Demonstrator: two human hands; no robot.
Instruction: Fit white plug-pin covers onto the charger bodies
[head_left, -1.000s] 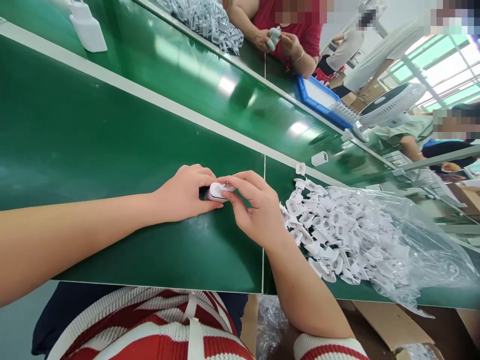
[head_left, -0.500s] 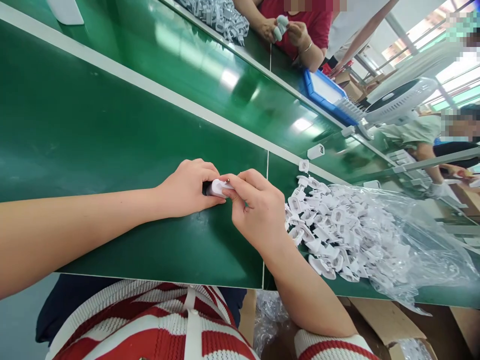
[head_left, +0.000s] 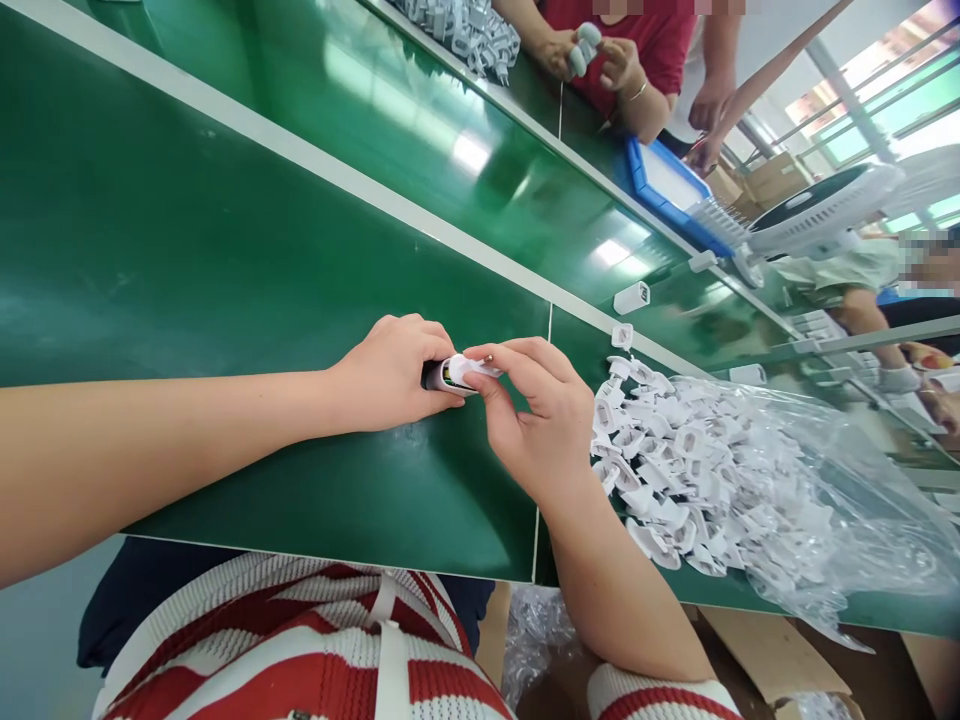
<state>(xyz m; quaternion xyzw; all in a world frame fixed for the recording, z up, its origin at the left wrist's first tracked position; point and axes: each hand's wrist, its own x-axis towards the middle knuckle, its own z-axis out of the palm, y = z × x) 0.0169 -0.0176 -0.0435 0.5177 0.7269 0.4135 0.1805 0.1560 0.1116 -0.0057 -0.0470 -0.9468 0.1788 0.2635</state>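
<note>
My left hand (head_left: 394,372) lies low over the green table, its fingers wrapped round a small white charger housing (head_left: 452,377). The housing's open end faces right, and something dark with a yellow-green spot shows inside. Between thumb and forefinger, my right hand (head_left: 541,420) pinches a white plastic end piece (head_left: 481,368) with a small metal pin. This piece is right at the housing's open end; whether it touches the rim I cannot tell. Just right of my right hand lies a heap of similar white plastic pieces (head_left: 697,460).
A clear plastic bag (head_left: 862,510) lies under and beside the heap. Beyond the pale table strip, a white housing (head_left: 631,298) sits on the green belt (head_left: 420,130). Across it are a blue tray (head_left: 667,195), a fan (head_left: 825,205), grey parts (head_left: 472,35) and a co-worker's hands (head_left: 619,65).
The view has shifted a little. The end piece is tilted differently against the housing, and the housing's inside now shows. Both hands keep their hold.
</note>
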